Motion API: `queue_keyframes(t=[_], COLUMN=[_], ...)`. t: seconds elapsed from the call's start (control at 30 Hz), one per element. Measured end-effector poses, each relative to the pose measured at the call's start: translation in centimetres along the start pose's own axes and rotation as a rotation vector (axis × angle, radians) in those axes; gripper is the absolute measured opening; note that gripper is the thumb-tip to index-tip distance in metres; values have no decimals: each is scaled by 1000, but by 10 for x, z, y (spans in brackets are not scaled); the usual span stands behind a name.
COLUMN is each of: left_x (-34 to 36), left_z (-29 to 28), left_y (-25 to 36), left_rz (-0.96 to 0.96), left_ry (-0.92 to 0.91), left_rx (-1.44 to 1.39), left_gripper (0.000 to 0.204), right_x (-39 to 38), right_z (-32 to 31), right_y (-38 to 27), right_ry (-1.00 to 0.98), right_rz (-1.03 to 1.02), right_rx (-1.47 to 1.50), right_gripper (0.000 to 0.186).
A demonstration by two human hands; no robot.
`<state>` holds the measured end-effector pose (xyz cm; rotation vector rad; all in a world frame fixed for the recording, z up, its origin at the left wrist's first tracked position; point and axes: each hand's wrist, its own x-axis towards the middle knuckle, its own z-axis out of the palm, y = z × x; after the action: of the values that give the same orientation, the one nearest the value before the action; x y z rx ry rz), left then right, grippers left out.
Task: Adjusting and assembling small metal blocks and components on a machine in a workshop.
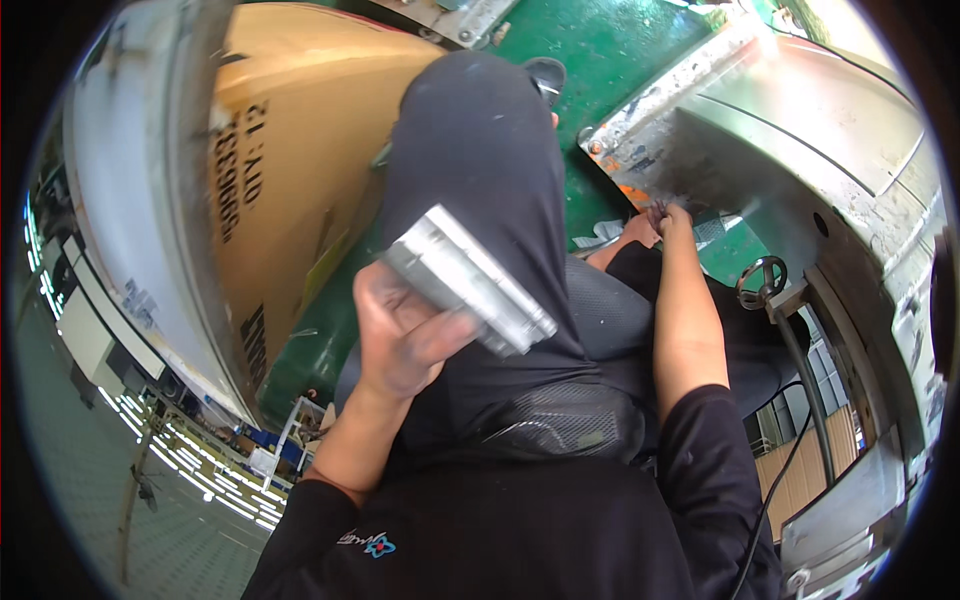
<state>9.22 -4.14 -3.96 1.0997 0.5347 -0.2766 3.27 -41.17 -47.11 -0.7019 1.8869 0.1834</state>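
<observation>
My left hand (405,335) is closed around a grooved, silver metal piece (470,282), long and box-shaped. It is held tilted above my lap, with the thumb on its near side; motion blurs its details. My right arm reaches down beside my bent leg. At its end, my right hand (672,220) is low, close to the painted metal machine base (640,165), with its fingers drawn together. Whatever they hold is too small and blurred to make out. Crumpled pale scraps (600,235) lie on the floor near that hand.
A large cardboard box (310,130) stands at my left, beside a pale upright panel (140,200). The machine body (800,110) takes up the right side, with a small handwheel (762,282) and a dark cable (785,480). Beneath is a green floor (590,60).
</observation>
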Motion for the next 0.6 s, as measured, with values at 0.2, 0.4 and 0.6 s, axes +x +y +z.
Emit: queue_keyframes(t=[0.2, 0.4, 0.6], left_x=[-4, -50, -122], left_z=[3, 5, 8], left_y=[4, 24, 60], left_rz=[31, 16, -192], left_ry=[-47, -181, -772], left_rx=[-176, -315, -1179], left_gripper=[23, 30, 8], right_x=[-158, -363, -503], right_z=[53, 46, -44], right_y=[8, 28, 39], right_ry=[-454, -641, -1123], right_rz=[-776, -1526, -1494], right_rx=[-920, -891, -244], right_gripper=[18, 19, 16])
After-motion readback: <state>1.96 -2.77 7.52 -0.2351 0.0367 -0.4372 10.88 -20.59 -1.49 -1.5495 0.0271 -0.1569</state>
